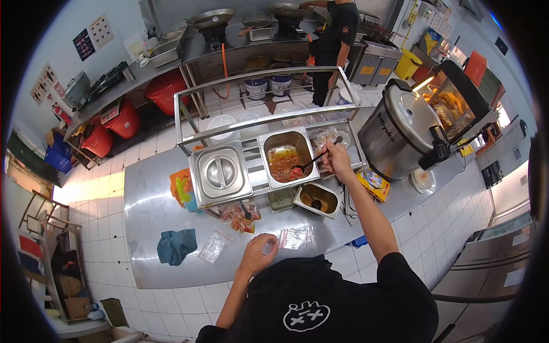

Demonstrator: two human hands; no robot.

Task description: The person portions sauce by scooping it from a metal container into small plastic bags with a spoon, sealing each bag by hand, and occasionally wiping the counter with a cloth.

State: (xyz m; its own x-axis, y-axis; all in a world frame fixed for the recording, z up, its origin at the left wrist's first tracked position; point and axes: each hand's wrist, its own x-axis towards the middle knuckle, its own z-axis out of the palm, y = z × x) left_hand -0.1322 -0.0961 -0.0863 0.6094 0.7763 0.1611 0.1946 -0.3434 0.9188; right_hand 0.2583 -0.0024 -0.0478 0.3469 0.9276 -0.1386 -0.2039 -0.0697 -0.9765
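Note:
My right hand (pixel 336 159) is closed round the handle of a black spoon (pixel 309 164). The spoon's bowl dips into a deep steel pan (pixel 265 150) of chunky reddish-orange sauce (pixel 284 160) and carries some red bits. Near the table's front edge, my left hand (pixel 258 253) is closed round a small clear plastic bag (pixel 267 247), its round mouth facing up. Flat clear bags (pixel 294 238) lie to its right, and another stack of clear bags (pixel 215 244) lies to its left. Filled sauce packets (pixel 237 215) rest just beyond it.
A lidded steel pan (pixel 221 174) stands left of the sauce pan. A smaller pan (pixel 325 198) with a dark ladle sits nearer me. A large steel cooker (pixel 394 128) stands at right. A blue-green cloth (pixel 176 247) lies at left. Another person (pixel 337 40) stands by the woks.

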